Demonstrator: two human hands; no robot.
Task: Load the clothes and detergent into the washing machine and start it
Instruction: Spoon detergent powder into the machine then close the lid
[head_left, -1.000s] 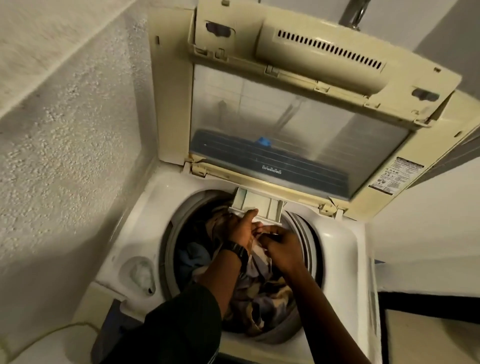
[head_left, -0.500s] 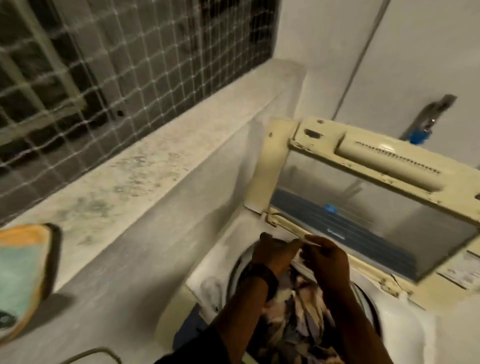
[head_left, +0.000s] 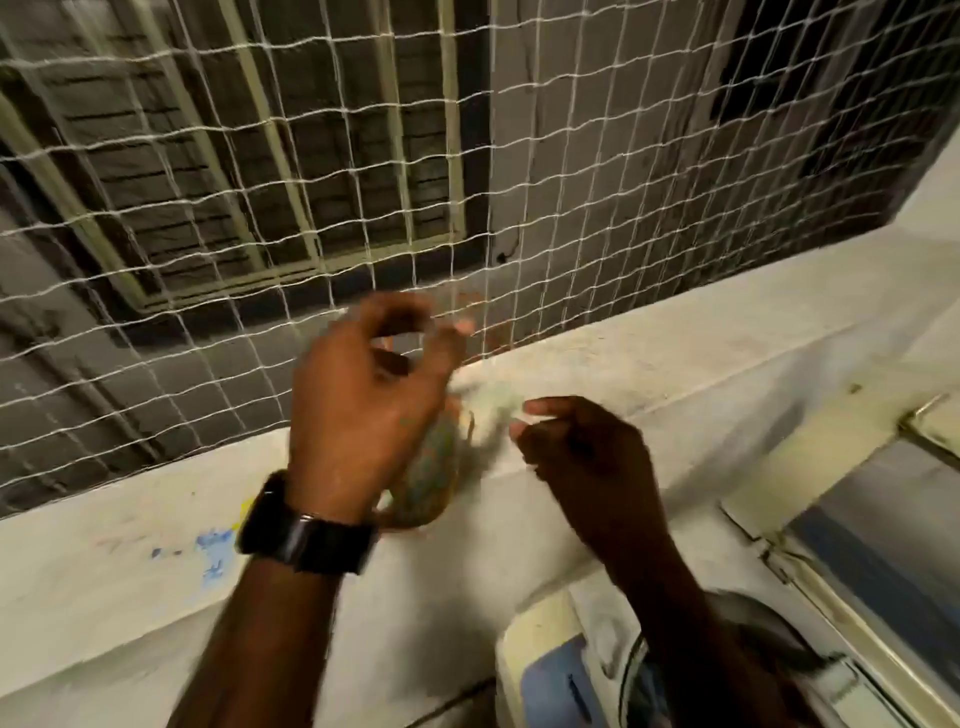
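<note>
The washer (head_left: 540, 670) sits at the bottom right corner, only its near corner and part of the drum rim showing, with its lid (head_left: 852, 499) tipped up above it on the right. Clothes inside are hidden behind the right forearm. Up from the washer runs a pale ledge (head_left: 675, 358), and both hands are raised over it. The left hand (head_left: 363, 395) has fingers curled loosely with a gap between thumb and fingertips, clamped on nothing I can make out. A dark watch (head_left: 306, 535) wraps that wrist. Just behind the left hand, on the ledge, is a blurred orange-and-teal packet (head_left: 436, 478); whether the hand touches it, I cannot tell. The right hand (head_left: 582, 447) is nearer the washer, fingers drawn in, tips pinched close; something pale (head_left: 493, 410) blurs just by them, and I cannot tell if it is held. Beyond the ledge, white netting (head_left: 519, 156) covers a barred window (head_left: 234, 156).
</note>
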